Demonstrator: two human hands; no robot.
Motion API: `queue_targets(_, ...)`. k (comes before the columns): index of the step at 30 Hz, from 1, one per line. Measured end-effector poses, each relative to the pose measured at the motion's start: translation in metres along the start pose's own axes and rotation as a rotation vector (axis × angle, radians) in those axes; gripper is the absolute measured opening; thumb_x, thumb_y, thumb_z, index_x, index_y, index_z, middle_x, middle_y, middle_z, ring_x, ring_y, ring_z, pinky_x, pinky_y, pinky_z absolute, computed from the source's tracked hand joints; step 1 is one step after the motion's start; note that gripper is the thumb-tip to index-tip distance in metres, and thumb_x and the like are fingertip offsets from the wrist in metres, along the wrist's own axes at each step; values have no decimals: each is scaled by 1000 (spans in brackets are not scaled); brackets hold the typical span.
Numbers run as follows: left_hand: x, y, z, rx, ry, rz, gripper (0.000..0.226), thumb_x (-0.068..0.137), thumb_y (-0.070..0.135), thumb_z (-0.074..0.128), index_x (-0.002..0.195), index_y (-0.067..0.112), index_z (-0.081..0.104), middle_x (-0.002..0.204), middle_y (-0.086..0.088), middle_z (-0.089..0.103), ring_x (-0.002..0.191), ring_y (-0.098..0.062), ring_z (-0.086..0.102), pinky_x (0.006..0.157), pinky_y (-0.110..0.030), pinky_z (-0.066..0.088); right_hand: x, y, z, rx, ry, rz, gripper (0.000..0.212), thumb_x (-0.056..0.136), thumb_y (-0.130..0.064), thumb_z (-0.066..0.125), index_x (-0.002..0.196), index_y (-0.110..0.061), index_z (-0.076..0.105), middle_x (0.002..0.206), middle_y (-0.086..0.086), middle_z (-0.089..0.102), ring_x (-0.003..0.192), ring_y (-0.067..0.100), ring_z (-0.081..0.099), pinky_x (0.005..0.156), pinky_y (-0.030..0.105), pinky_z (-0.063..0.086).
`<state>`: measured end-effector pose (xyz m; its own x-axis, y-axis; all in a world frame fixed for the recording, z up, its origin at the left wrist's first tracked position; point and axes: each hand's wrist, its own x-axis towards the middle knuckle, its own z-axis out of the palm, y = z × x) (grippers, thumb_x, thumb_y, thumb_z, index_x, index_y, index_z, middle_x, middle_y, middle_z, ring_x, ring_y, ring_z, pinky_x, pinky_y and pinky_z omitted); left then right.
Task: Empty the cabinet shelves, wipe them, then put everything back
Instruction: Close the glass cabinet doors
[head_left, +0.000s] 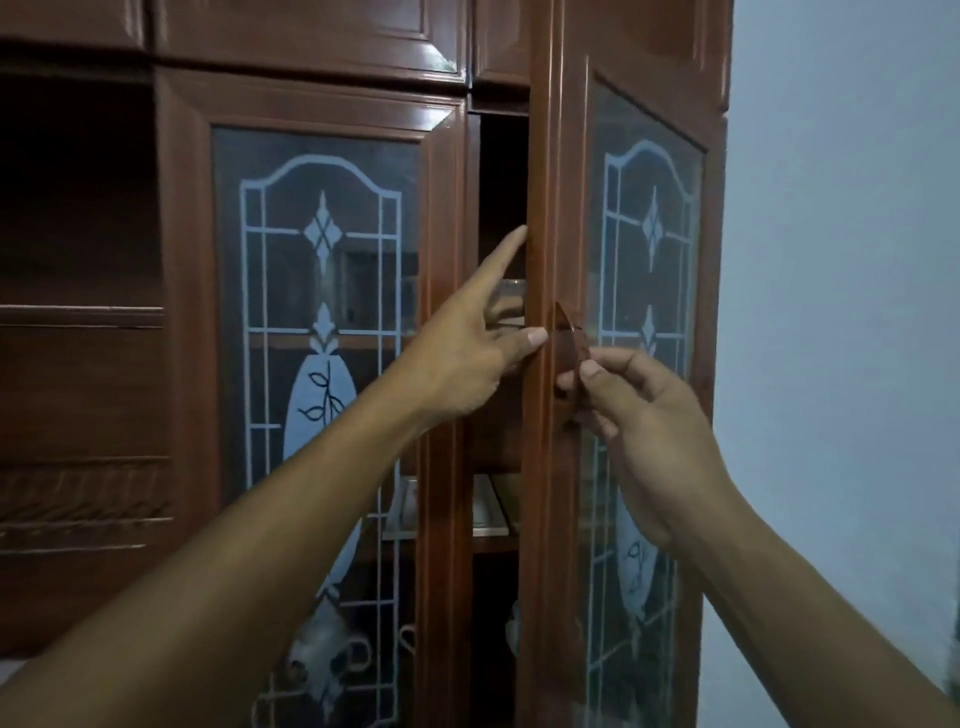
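pinching handle (571, 340) with right hand (641, 415) fingers (592, 371); left hand (457, 358) seemingly gripping door (548, 208), forefinger straight.

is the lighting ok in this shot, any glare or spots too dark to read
Head view: dim, flat light; small glare streaks on the glossy cabinet top; the gap between the left door and right door is near black, so the shelves inside barely read; wide-angle lens bows the cabinet's edges; whole frame slightly soft.
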<state>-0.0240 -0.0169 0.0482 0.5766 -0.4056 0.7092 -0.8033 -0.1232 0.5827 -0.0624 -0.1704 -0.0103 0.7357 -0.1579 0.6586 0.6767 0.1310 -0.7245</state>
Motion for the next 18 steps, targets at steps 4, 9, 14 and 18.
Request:
queue_targets(4, 3, -14, -10, 188, 182, -67, 80, 89, 16, 67, 152, 36, 22, 119, 11, 57, 102, -2, 61, 94, -28, 51, 12, 14, 13, -46, -7, 5, 15, 99, -13, 50, 103, -12, 65, 86, 1, 74, 84, 13, 71, 71, 20, 54)
queue_targets(9, 5, -40, -18, 343, 451, -220, 81, 78, 44, 77, 146, 23, 39, 137, 1, 52, 124, -16, 51, 103, -35, 44, 35, 35, 28, -122, 0, 1, 11, 98, -14, 55, 99, -19, 64, 87, -2, 75, 87, 8, 70, 79, 24, 53)
queue_targets(14, 8, -69, -22, 302, 502, -323, 51, 90, 29, 67, 136, 12, 51, 95, 11, 63, 98, -9, 59, 85, -22, 43, 59, 59, 40, -175, 30, -11, 13, 96, -15, 58, 94, -26, 63, 88, -2, 75, 89, 9, 70, 81, 26, 53)
queue_targets(18, 13, -82, -29, 280, 510, -290, 25, 93, 14, 63, 118, 12, 63, 90, 4, 70, 92, -13, 66, 82, -23, 50, 72, 74, 45, -217, 44, -32, 14, 96, -16, 59, 93, -29, 62, 89, -4, 74, 88, 5, 69, 86, 28, 55)
